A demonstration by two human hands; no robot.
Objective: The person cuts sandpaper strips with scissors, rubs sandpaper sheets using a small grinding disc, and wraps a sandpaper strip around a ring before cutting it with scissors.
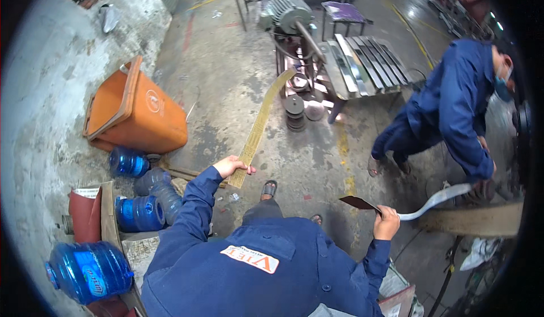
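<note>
My left hand [233,167] grips the near end of a long yellow strip [262,116] with faint printing, which looks like a sandpaper strip. It rises in a gentle curve, its far end by the machine. My right hand [387,222] is closed around another strip, with a dark brown end [360,203] sticking out to the left. To the right of that hand, a pale grey length [436,198] curves toward the co-worker and looks like the same strip's other face. Fingers partly hide both held spots.
A motor-driven machine [290,14] stands ahead, beside a bench of metal bars [368,62]. A co-worker [453,101] in blue bends over at right. At left are an orange bin [139,110], several blue water bottles [90,271] and a brown-red sheet [86,215].
</note>
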